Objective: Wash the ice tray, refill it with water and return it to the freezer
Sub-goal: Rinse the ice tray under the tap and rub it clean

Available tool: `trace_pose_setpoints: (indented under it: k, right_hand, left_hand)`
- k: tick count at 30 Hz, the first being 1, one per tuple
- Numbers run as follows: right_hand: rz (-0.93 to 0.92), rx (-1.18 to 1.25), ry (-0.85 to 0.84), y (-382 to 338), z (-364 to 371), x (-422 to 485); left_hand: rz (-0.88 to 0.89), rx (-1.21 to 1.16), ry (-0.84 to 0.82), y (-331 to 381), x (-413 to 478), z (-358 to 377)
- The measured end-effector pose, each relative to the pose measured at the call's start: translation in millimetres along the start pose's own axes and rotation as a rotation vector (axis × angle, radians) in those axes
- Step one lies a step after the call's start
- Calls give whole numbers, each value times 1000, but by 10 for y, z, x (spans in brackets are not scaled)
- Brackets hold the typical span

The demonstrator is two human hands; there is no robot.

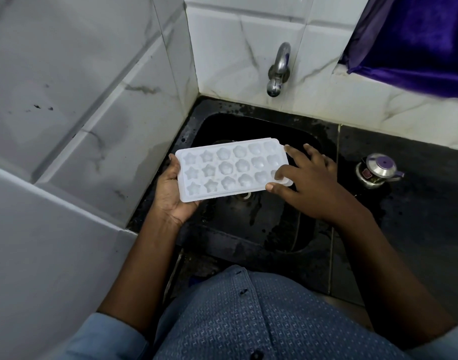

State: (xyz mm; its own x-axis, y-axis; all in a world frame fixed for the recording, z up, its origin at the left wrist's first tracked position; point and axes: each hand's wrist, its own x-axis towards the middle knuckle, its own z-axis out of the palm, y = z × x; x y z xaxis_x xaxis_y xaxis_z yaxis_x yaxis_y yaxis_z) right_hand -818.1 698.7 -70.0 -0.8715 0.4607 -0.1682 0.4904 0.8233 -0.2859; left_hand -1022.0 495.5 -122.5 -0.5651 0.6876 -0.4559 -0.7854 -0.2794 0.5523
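A white plastic ice tray (230, 170) with star and flower shaped cells is held level over the black sink (261, 224). My left hand (170, 193) grips its left end from underneath, thumb on the edge. My right hand (306, 180) is at the tray's right end: the thumb lies along the near edge and a fingertip presses into a corner cell. The steel tap (278, 71) sticks out of the tiled wall above the sink; no water runs from it.
A small steel pot with a purple-knobbed lid (378, 170) stands on the wet black counter right of the sink. Purple cloth (417, 40) hangs at the top right. White marble-look tiled walls (93, 87) close in on the left and behind.
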Motion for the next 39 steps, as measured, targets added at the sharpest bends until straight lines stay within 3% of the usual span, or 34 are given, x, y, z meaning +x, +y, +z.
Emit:
trace_pose_setpoints:
  k: [12, 18, 25, 39]
  right_hand:
    - [4, -11, 9, -10, 21, 13]
    - [-32, -76, 97, -62, 24, -8]
    - [-118, -62, -61, -119, 39, -5]
    - [-70, -66, -25, -181, 42, -8]
  left_hand:
    - [2, -5, -17, 10, 16, 13]
    - [-17, -10, -30, -4, 9, 14]
    - [-17, -8, -34, -15, 19, 27]
    - [-28, 5, -25, -4, -16, 30]
